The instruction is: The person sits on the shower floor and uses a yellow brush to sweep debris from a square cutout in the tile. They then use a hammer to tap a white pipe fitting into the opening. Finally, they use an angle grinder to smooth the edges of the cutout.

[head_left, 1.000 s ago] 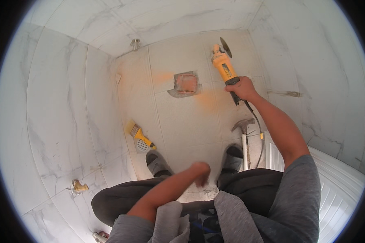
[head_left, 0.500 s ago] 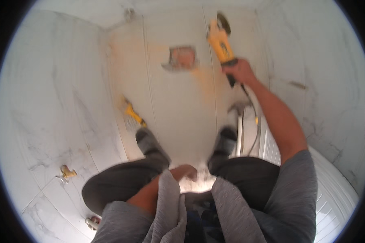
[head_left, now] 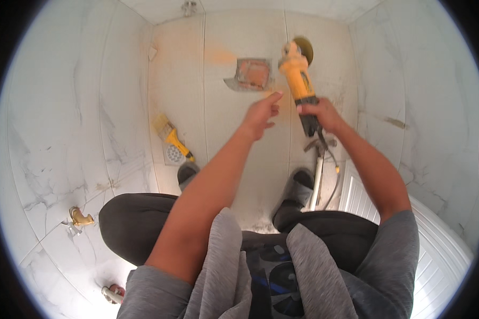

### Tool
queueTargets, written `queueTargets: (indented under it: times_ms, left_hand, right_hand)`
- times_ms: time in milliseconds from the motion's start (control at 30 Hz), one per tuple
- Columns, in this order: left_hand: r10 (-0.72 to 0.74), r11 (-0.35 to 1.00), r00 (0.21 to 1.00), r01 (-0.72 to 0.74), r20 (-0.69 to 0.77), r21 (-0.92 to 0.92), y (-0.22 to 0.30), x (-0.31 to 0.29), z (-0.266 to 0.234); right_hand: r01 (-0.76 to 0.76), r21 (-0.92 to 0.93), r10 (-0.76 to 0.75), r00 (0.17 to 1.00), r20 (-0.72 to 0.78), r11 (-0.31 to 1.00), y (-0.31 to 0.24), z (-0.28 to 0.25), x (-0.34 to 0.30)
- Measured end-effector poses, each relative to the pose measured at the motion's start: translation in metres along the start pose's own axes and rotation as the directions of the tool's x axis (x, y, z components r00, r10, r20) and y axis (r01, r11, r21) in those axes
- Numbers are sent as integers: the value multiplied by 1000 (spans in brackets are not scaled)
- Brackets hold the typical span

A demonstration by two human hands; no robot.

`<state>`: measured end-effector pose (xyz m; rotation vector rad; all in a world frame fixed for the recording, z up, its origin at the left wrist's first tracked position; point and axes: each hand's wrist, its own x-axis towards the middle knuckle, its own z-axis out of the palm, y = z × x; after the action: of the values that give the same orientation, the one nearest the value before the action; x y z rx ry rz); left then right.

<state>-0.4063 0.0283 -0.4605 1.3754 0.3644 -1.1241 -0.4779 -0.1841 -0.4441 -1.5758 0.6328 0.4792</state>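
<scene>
My right hand (head_left: 324, 112) is wrapped round the black rear handle of a yellow angle grinder (head_left: 299, 77). Its disc (head_left: 305, 49) points away from me, at the tool's far end. My left hand (head_left: 262, 114) reaches out beside the grinder, holding nothing, its index finger stretched and the other fingers loosely bent apart. Just beyond that hand, a roughly square cut-out (head_left: 253, 73) in the pale tiled surface shows reddish material inside. Below the grinder, its cord (head_left: 335, 181) runs down past a claw hammer (head_left: 318, 159), whose head the cord partly crosses.
A yellow-handled brush (head_left: 174, 139) lies at the left by a round-holed drain cover (head_left: 174, 154). Marbled tile walls (head_left: 64, 122) rise on both sides. A brass pipe fitting (head_left: 81, 216) sticks out at the left. White ribbed panelling (head_left: 431, 250) stands at the right. Orange dust marks the tiles.
My left hand has risen from between my knees to near the cut-out and grinder. The grinder, still in my right hand, appears slightly lower and further right; the whole view has shifted somewhat.
</scene>
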Motion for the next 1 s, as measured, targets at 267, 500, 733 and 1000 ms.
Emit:
queueTargets:
  times_ms: [267, 500, 733, 1000]
  left_hand:
    - [176, 952, 954, -101, 245, -290, -6, 12, 49]
    - [266, 952, 951, -285, -158, -113, -5, 33, 71]
    - [238, 970, 950, -222, -205, 96, -10, 45, 53]
    - [193, 981, 960, -193, -204, 18, -32, 47, 58]
  right_hand:
    - [-242, 124, 218, 958, 185, 962, 4, 14, -43]
    - [-460, 231, 402, 879, 257, 857, -3, 24, -47]
    - [-371, 327, 331, 928, 172, 869, 24, 55, -40]
    - [-406, 166, 372, 906, 199, 899, 24, 45, -44]
